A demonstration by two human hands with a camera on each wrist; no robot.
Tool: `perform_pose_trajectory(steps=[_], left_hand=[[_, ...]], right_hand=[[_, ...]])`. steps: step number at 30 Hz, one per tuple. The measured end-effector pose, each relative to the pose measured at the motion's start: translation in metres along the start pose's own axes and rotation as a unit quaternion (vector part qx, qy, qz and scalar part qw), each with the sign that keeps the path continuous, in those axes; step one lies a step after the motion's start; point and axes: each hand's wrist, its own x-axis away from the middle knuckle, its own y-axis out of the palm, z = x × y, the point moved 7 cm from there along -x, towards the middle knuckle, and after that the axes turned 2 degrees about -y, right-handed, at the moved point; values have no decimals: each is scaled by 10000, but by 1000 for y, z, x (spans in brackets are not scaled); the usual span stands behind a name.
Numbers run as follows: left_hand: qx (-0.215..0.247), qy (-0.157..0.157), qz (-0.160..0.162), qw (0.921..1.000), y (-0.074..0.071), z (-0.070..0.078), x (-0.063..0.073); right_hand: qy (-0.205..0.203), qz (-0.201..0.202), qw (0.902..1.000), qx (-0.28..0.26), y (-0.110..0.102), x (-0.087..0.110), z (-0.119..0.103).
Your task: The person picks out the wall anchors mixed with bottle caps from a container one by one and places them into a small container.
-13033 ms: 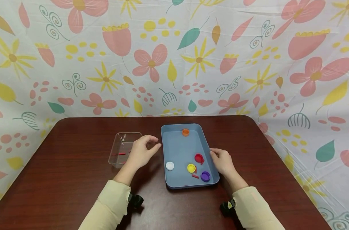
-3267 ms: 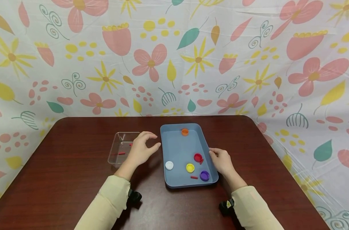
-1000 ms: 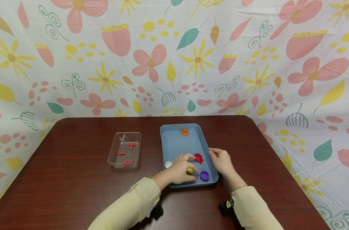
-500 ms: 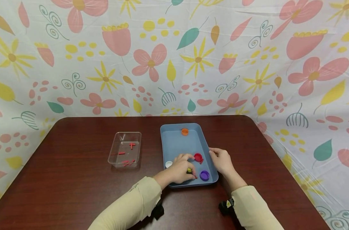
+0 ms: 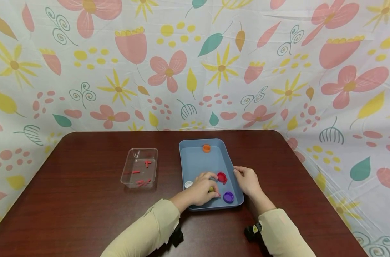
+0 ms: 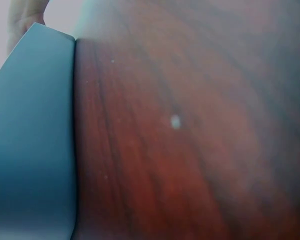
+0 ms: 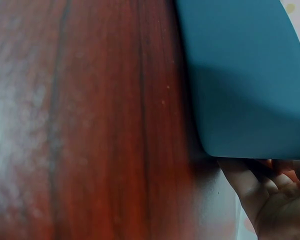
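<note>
My left hand (image 5: 202, 189) reaches over the near left part of the blue-grey tray (image 5: 199, 160), thumb and fingertips together at a small red stick that is mostly hidden. Under its fingers a yellow cap (image 5: 211, 189) shows in part. With its thumb and fingers my right hand (image 5: 248, 181) grips the tray's right rim; the right wrist view shows this hand (image 7: 280, 205) at the tray's end wall (image 7: 245, 100). Beside the left hand lie a red cap (image 5: 222, 177) with a red stick (image 5: 225, 181) against it, a purple cap (image 5: 228, 197) and a white cap (image 5: 188, 184).
An orange cap (image 5: 206, 148) sits at the tray's far end. Left of the tray, a clear plastic box (image 5: 125, 171) holds several red sticks (image 5: 136, 172). Both stand on a dark brown wooden table (image 5: 85, 185), with a flower-patterned cloth (image 5: 188, 71) behind.
My left hand has moved from beside the clear box into the tray, then its thumb and fingers have closed at the red stick. One red stick beside the yellow cap went earlier. Right hand stays.
</note>
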Motion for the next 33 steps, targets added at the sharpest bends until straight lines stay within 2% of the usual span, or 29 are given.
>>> perform_pose_trajectory(steps=[8,16,23,33], left_hand=[[309,325,343,9984,-9,5,2],[732,610,766,9925,-23,11,3],[1306,493,868,9864,-28,8,4],[1348,333,1150,9836,-42,-3,9]], right_hand=[[-10,24,10000,30,0,0,-1],[-44,79,10000,24,-1,-1,-2],[-80,77,9999,10,0,0,-2],[-102,66,9999,0,-1,0,-2]])
